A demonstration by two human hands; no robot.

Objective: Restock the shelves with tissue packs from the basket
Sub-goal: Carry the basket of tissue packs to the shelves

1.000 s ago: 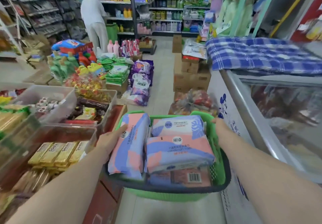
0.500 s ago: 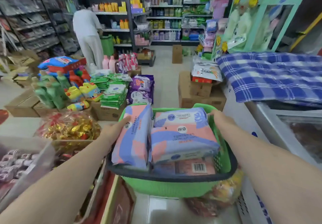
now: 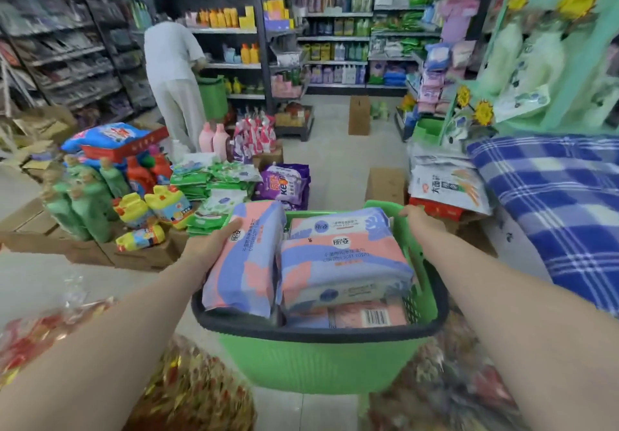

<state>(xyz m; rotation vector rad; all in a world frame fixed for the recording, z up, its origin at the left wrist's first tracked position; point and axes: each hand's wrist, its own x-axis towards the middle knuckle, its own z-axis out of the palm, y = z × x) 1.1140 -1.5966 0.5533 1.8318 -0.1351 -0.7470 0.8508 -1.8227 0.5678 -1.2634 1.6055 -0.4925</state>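
Basket (image 3: 318,363) full, nothing shelved yet.
Right hand (image 3: 420,221) grasps its rim; left hand (image 3: 211,246) beside packs (image 3: 341,263), fingers hidden, grip unclear; shelves (image 3: 335,38) far.

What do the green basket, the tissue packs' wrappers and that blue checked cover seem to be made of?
The green basket looks like moulded plastic: matt, finely ribbed walls, perforated side, dark rim. The tissue packs seem wrapped in thin printed plastic film, slightly glossy and creased. The blue checked cover is likely woven cloth, soft and matt, with folds.
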